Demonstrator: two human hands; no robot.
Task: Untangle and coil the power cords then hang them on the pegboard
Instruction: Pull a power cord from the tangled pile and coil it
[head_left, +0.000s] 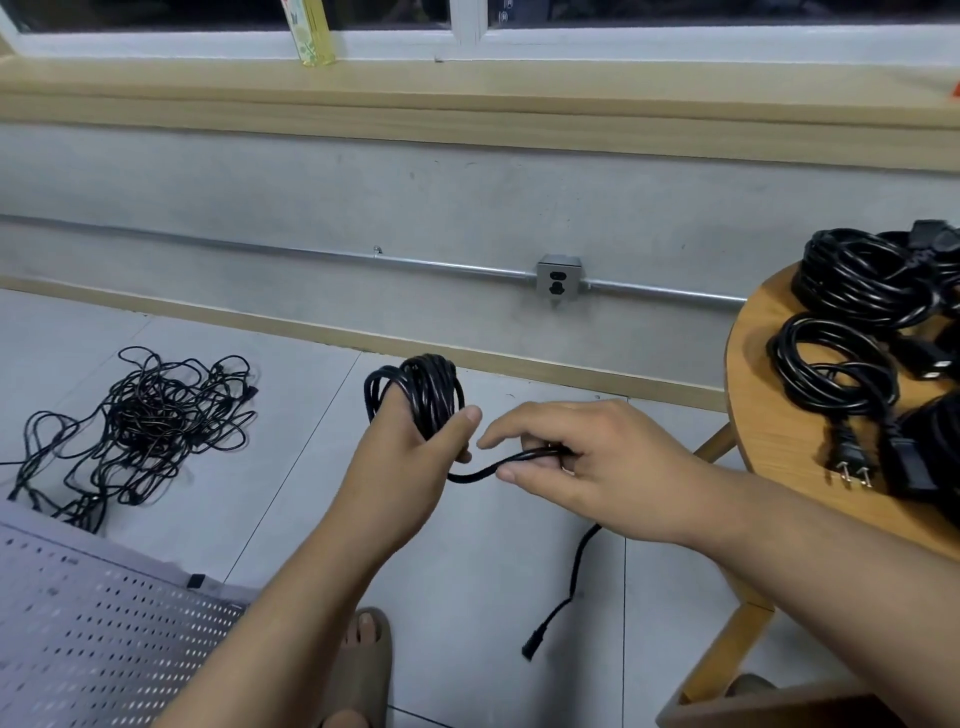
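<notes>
Left hand (410, 465) grips coiled cord (427, 385); right hand (597, 457) pinches its loose tail (480, 472); tangled pile (150, 415) on floor (301, 405) left.

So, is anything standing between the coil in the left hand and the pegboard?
Nothing visible blocks it. The coil sits in the left hand and the pegboard lies low on the left, with bare floor between. The tangled pile is farther back, off that path. The right hand pinches the loose tail.
</notes>
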